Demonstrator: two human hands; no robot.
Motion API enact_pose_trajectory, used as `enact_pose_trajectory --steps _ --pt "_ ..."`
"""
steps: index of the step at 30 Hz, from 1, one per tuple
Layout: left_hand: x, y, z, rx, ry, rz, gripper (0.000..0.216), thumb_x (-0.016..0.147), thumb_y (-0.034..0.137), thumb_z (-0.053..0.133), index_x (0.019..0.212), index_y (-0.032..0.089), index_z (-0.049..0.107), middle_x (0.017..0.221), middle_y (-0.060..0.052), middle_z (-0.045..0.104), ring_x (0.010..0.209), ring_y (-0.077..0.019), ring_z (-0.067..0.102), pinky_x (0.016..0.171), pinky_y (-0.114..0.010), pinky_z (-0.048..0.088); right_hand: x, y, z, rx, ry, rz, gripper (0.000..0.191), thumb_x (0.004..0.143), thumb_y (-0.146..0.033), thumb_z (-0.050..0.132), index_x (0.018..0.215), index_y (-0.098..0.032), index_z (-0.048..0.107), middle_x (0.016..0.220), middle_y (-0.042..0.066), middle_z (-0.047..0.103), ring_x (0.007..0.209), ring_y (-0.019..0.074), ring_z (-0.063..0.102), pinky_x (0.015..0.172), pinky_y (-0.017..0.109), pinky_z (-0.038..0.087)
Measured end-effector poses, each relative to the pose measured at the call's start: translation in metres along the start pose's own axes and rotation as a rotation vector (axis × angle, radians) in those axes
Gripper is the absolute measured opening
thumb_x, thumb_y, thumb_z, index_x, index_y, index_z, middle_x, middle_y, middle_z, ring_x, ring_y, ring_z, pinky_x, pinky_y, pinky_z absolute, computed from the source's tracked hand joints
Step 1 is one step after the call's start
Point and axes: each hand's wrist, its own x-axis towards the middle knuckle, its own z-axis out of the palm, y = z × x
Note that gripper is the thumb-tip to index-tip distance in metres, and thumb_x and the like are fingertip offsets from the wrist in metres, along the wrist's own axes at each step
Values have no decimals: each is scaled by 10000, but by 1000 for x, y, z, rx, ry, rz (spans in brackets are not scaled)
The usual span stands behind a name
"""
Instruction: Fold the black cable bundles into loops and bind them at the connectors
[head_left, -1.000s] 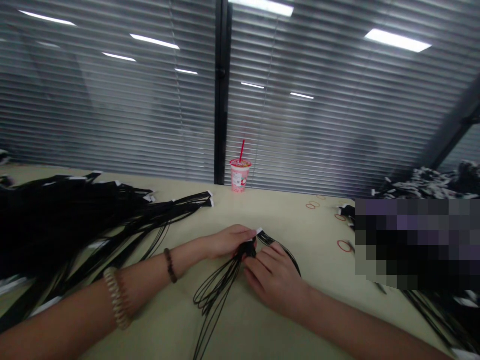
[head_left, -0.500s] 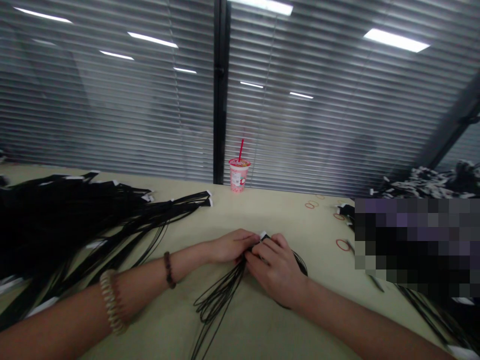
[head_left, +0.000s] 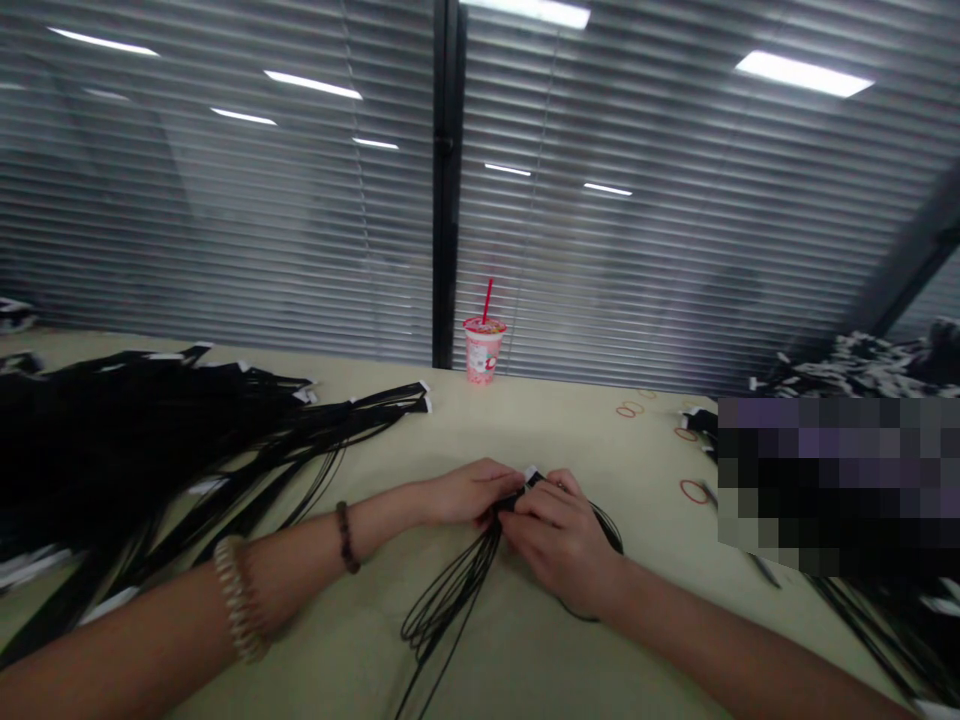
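Note:
Both my hands meet at the middle of a pale table (head_left: 525,660) over a small bundle of thin black cords (head_left: 450,595). My left hand (head_left: 469,492) is closed round the gathered top of the bundle. My right hand (head_left: 559,535) is curled over the same spot from the right, its fingertips pinching the cords by their white tags (head_left: 531,472). Loops of the bundle trail toward me on the table, and another loop curves out behind my right hand.
A big heap of black cords with white tags (head_left: 127,450) covers the table's left side. A pink cup with a red straw (head_left: 483,350) stands by the blinds. Red rubber bands (head_left: 694,490) lie to the right, near a second cord pile (head_left: 862,370).
My right hand has slid up from beside the bundle and closed on its top next to my left hand. The left hand has stayed in place.

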Motion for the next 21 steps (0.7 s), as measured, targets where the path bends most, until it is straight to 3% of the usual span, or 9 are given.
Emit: enact_pose_trajectory --steps 10,15,21 --pt "0 -2 0 -41 -2 -5 462 782 539 275 671 127 453 475 36 393 396 -33 370 385 -143 299 -2 0 -3 141 15 57 159 775 -135 473 841 -187 608 739 19 544 739 114 461 743 314 307" --pt "0 -4 1 -91 -11 -19 477 775 551 293 705 119 482 512 29 440 404 -30 386 391 -142 309 0 -2 -5 159 86 101 170 777 -162 483 913 -177 586 827 43 549 798 127 477 773 318 338" --pt "1 0 1 -180 7 -73 518 764 574 299 795 103 512 583 -23 578 385 -32 398 389 -151 292 13 4 -22 435 263 359 133 808 -170 443 878 -163 556 817 42 545 785 114 501 703 250 410"
